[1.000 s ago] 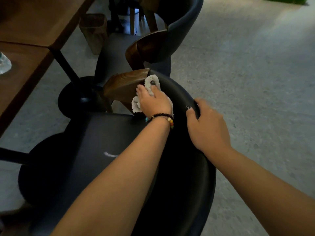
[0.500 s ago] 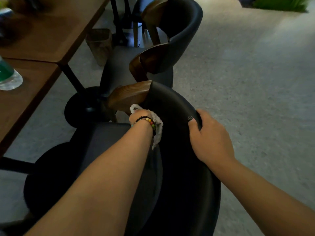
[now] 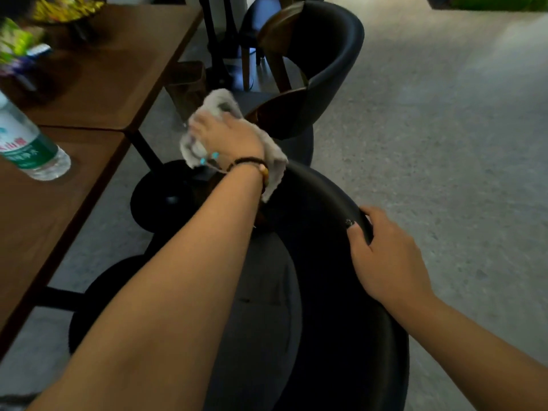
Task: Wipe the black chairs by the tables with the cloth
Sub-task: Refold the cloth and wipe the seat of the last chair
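Observation:
A black chair (image 3: 332,292) with a curved backrest stands right below me. My left hand (image 3: 228,134) holds a grey-white cloth (image 3: 219,102) over the chair's far armrest end, which it hides. The cloth bunches above the fingers and hangs down beside the beaded wristband. My right hand (image 3: 385,256) grips the top rim of the backrest, thumb inside, fingers over the outer edge. A second black chair (image 3: 326,63) with brown wooden armrests stands just beyond.
Wooden tables (image 3: 98,72) run along the left, with a plastic water bottle (image 3: 26,143) and snack packets (image 3: 17,40) on them. Black round table bases (image 3: 160,197) sit on the floor. A small bin (image 3: 186,84) stands under the table. Grey floor (image 3: 444,129) spreads to the right.
My left hand with the cloth has moved up from the inside of the backrest to the armrest end. The right hand keeps its grip on the rim. The view has tilted up.

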`<state>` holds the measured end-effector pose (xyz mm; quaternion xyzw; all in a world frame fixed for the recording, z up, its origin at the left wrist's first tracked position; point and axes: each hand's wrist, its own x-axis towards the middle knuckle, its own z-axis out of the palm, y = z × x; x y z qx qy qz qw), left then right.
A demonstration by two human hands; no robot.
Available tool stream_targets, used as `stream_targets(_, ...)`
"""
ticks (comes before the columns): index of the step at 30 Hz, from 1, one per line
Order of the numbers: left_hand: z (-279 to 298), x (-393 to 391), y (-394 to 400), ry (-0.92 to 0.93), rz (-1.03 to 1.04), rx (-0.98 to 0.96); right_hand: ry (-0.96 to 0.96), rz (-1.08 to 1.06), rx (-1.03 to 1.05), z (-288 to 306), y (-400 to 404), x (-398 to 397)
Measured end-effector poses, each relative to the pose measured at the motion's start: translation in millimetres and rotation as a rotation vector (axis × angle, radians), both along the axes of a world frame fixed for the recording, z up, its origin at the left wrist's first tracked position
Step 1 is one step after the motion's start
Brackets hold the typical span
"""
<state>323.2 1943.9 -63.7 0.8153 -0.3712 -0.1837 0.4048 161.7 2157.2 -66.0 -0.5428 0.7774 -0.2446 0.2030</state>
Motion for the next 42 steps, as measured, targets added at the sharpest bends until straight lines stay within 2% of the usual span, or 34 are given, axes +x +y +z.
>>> stream_targets(2,-8.7,-8.0,4.6,-0.164,-0.221,0.011,0.006,-0.002,0.022,1.5,-0.2,0.9)
stream_targets(5,-37.7,-3.5,16.1,-0.269,-0.495,0.028,-0.002,0.006,0.005,0.1,0.8,-0.1)
stream_targets(7,-54.0,13.3,17.7,-0.362,-0.555,-0.051,-0.008,0.009,-0.003,-2.3,0.6,-1.1)
stream_targets(10,-73.1,41.0,7.2,-0.355,-0.533,-0.128,-0.001,-0.001,-0.011,-6.5,-1.0,-2.5)
stream_targets(13,-86.4,48.2,6.9,-0.244,-0.335,-0.115,0.017,0.004,-0.02,-6.3,-0.5,-2.0)
stream_targets(15,-94.4,47.4,4.1,-0.136,-0.151,-0.031,0.03,0.001,-0.004,-5.7,-2.0,0.0)
stream_targets(19,-113.3,61.8,23.1,0.079,0.032,0.119,0.062,0.006,0.009,-3.4,-1.7,1.1)
stream_targets(24,-134.5,76.6,94.8,0.289,0.032,0.183,0.086,0.027,0.005,-4.7,-3.2,2.3)
stream_targets(32,-100.1,79.2,209.2,0.752,-0.008,0.111,0.066,-0.026,0.013,-4.8,8.3,3.2)
stream_targets(37,-101.2,56.7,265.9,1.104,-0.087,0.261,-0.308,-0.144,0.045,-8.1,78.4,8.9)
stream_targets(38,-102.9,46.8,273.7,1.115,-0.113,0.295,-0.454,-0.19,0.084,-12.8,95.1,9.5)
stream_targets(40,-108.2,28.6,283.8,1.078,-0.155,0.382,-0.877,-0.339,0.207,-22.2,120.2,13.2)
stream_targets(42,-118.5,16.0,287.9,1.022,-0.262,0.459,-1.113,-0.408,0.299,-28.9,131.1,16.6)
